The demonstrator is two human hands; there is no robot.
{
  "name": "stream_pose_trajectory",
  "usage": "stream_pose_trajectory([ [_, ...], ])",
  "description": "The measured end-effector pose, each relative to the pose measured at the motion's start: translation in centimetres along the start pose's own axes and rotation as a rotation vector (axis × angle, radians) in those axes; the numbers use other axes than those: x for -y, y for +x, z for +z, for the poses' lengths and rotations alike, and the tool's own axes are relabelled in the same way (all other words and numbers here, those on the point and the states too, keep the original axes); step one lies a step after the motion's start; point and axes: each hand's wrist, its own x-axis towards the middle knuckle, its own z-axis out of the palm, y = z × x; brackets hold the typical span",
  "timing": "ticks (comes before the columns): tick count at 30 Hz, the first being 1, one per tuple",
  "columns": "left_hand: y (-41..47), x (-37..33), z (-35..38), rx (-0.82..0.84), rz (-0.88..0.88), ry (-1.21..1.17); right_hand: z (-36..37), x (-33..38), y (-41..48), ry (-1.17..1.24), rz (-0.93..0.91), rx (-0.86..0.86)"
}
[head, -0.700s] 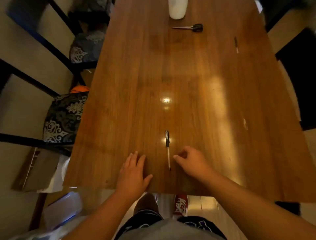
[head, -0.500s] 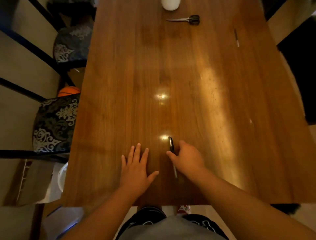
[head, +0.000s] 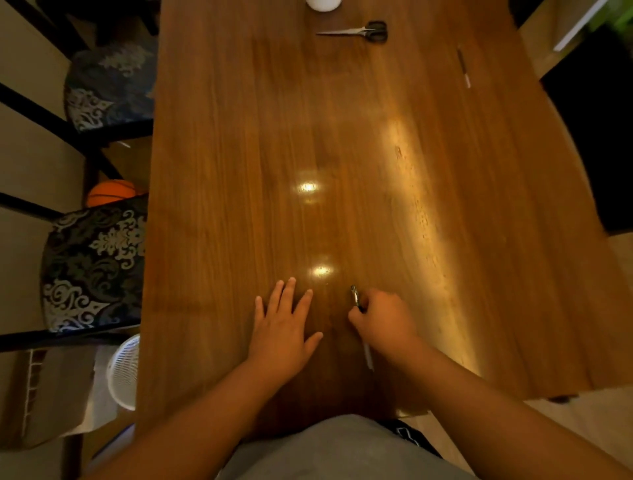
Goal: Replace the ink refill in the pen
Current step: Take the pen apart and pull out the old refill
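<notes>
A slim pen [head: 355, 296] with a dark upper part and a pale lower end lies lengthwise on the wooden table [head: 342, 137], near its front edge. My right hand [head: 383, 320] covers the pen's middle with its fingers curled around the barrel; the dark tip sticks out beyond the fingers and the pale end shows below the wrist. My left hand [head: 282, 320] rests flat on the table to the left of the pen, fingers spread, holding nothing. A second thin pen-like stick [head: 463, 68], possibly the refill, lies far off at the table's back right.
Scissors [head: 359, 31] and the base of a white container [head: 323, 4] are at the far end of the table. Two patterned chairs [head: 92, 263] stand along the left side, with an orange ball [head: 109, 192] and a white fan [head: 125, 371] on the floor.
My right hand moved from beside the pen onto it and closed its fingers around the barrel. My left hand stayed flat on the table.
</notes>
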Motion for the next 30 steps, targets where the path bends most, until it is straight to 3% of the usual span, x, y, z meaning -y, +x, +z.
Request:
stream_pose_trajectory([
  [3,-0.1,-0.4,-1.5,0.03,-0.017,-0.132,-0.8,-0.2,-0.8,0.32,0.033,0.062],
  [6,-0.7,-1.9,-3.5,0.082,-0.085,-0.493,-2.2,-0.2,-2.7,0.665,0.051,0.159],
  [8,-1.8,-3.9,-4.5,0.134,-0.083,-0.73,-3.5,-0.2,-4.0,0.804,0.021,0.205],
  [11,-3.7,-6.8,-5.3,0.132,-0.021,-0.905,-5.5,-0.5,-6.0,0.931,-0.025,0.229],
  [14,-5.3,-8.6,-5.9,0.041,-0.005,-0.982,-6.9,-0.9,-7.9,0.997,-0.072,0.26],
  [25,-9.7,-13.8,-7.1,-0.306,0.078,-0.809,-10.6,-3.7,-12.1,0.94,-0.33,0.252],
  [30,-11.3,-15.8,-7.1,-0.3,-0.015,-1.035,-11.8,-4.9,-13.1,0.888,-0.449,0.278],
])
